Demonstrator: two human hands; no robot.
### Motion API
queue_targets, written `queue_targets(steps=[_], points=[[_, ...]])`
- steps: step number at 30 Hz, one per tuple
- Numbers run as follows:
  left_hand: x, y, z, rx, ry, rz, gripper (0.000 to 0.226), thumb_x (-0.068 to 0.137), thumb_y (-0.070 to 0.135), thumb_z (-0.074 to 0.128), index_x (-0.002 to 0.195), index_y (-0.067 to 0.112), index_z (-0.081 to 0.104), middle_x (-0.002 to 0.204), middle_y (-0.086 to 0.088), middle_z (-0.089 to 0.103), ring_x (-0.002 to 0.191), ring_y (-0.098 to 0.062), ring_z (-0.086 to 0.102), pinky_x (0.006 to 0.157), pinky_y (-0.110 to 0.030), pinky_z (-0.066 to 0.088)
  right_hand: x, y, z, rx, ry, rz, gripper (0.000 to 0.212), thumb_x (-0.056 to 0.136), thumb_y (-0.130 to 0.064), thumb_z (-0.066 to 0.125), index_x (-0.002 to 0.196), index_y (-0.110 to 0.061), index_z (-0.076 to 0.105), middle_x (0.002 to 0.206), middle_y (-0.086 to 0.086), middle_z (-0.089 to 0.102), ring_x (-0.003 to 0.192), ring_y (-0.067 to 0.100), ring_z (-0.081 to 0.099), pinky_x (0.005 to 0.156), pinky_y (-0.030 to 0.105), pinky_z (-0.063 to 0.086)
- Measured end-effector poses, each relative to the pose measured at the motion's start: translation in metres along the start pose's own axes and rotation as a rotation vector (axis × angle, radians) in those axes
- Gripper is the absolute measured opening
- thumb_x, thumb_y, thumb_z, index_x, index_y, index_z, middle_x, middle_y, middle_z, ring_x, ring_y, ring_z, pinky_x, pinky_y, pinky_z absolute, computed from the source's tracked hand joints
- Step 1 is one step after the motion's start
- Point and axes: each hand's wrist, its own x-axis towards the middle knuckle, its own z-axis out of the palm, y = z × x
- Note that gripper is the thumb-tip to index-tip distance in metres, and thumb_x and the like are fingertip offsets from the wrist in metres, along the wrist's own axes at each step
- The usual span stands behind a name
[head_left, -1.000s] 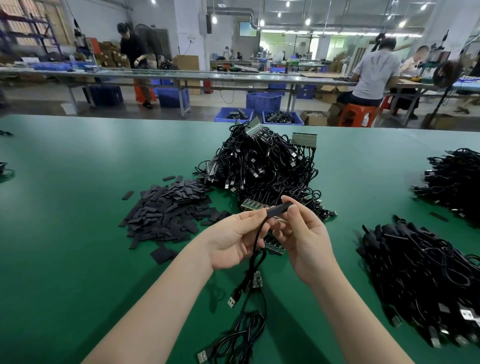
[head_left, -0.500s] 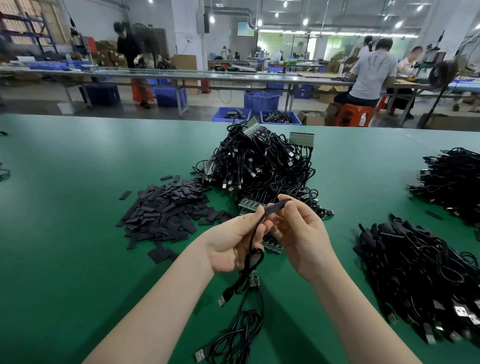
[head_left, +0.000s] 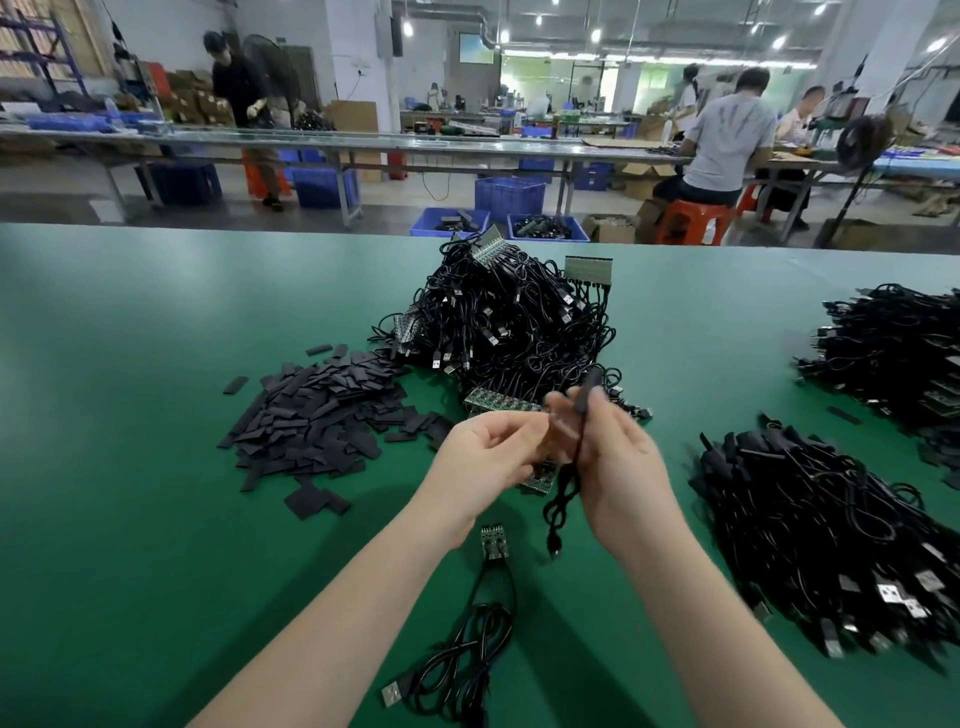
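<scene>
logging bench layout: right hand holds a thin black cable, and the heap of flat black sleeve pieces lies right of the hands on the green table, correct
Wrong side. In the head view the heap of flat black sleeve pieces lies left of the hands on the green table; the right hand does hold the thin black cable.

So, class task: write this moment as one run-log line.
right hand grips black cable | left hand close beside, contact blurred | sleeve pile left | cable heap behind
</scene>
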Motion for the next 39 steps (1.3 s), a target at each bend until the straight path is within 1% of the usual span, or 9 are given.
queue_targets(steps=[4,8,11,14,20,24,29,33,39], points=[[-0.003,-0.012,-0.018,0.208,0.068,-0.011,0.013,0.094,0.030,0.060,0.103,0.035,0.069,0.098,0.010,0.074,0.089,-0.002,0.069,0.073,-0.020,0.056,0.012,-0.062,-0.047,-0.078,0.279,-0.237,0.020,0.102,-0.030,0.054,0.087,-0.019,0.063,0.060,-0.007,0.069,0.038,0.003,0.048,0.039,0.015,0.039],[-0.012,-0.033,-0.046,0.715,0.050,-0.040,0.018,0.091,0.036,0.060,0.108,0.042,0.062,0.100,0.015,0.066,0.071,0.002,0.061,0.061,-0.018,0.050,0.027,-0.125,-0.124,-0.963,0.558,-0.509,0.033,0.093,-0.047,0.049,0.089,-0.021,0.069,0.062,-0.010,0.069,0.047,0.004,0.051,0.046,0.019,0.043],[-0.017,-0.048,-0.049,1.018,-0.102,-0.118,0.054,0.084,0.059,0.060,0.133,0.037,0.052,0.118,0.012,0.056,0.085,-0.004,0.059,0.072,-0.021,0.047,0.045,-0.128,-0.171,-1.519,0.656,-0.373,0.031,0.097,-0.033,0.051,0.113,-0.013,0.069,0.091,0.018,0.073,0.083,0.037,0.066,0.078,0.044,0.055],[-0.018,-0.060,-0.041,1.250,-0.150,-0.156,0.082,0.075,0.070,0.062,0.143,0.029,0.042,0.135,0.005,0.045,0.121,-0.015,0.050,0.099,-0.035,0.046,0.055,-0.104,-0.200,-1.793,0.513,-0.091,0.029,0.097,-0.010,0.053,0.120,-0.003,0.069,0.113,0.026,0.069,0.100,0.043,0.063,0.087,0.047,0.052],[-0.006,-0.064,-0.042,1.117,-0.096,-0.124,0.058,0.073,0.049,0.079,0.123,0.031,0.056,0.115,0.013,0.053,0.099,-0.007,0.056,0.085,-0.024,0.048,0.050,-0.094,-0.178,-2.225,0.581,-0.036,0.023,0.095,-0.021,0.056,0.110,-0.011,0.071,0.112,0.017,0.063,0.110,0.037,0.055,0.091,0.043,0.042],[0.003,-0.069,-0.043,0.780,0.041,-0.026,0.028,0.075,0.034,0.081,0.092,0.046,0.062,0.098,0.019,0.061,0.080,0.003,0.062,0.064,-0.005,0.043,0.024,-0.064,-0.109,-1.772,0.296,-0.598,0.020,0.089,-0.022,0.067,0.107,-0.018,0.075,0.097,0.008,0.073,0.086,0.031,0.064,0.076,0.036,0.047],[0.012,-0.079,-0.037,0.403,0.178,0.025,0.034,0.077,0.007,0.078,0.084,0.040,0.072,0.082,0.011,0.072,0.076,-0.004,0.067,0.070,-0.014,0.049,0.006,0.041,-0.029,-1.187,-0.149,-0.191,0.024,0.090,-0.040,0.068,0.111,-0.029,0.073,0.083,-0.019,0.066,0.074,-0.010,0.058,0.069,0.010,0.042],[0.011,-0.086,-0.043,0.359,0.216,0.064,0.048,0.078,-0.008,0.061,0.102,0.033,0.067,0.086,0.004,0.075,0.077,-0.007,0.068,0.073,-0.014,0.050,0.013,0.089,-0.018,-1.019,-0.113,-0.159,0.006,0.087,-0.033,0.073,0.091,-0.030,0.076,0.075,-0.019,0.068,0.074,-0.009,0.060,0.068,0.011,0.042],[0.007,-0.090,-0.037,0.404,0.262,0.099,0.025,0.080,0.018,0.077,0.090,0.039,0.068,0.074,0.014,0.071,0.073,0.005,0.066,0.068,-0.009,0.050,0.019,0.097,-0.029,-0.787,0.001,-0.167,0.012,0.088,-0.019,0.073,0.082,-0.029,0.075,0.078,-0.020,0.072,0.078,-0.005,0.065,0.072,0.010,0.047]])
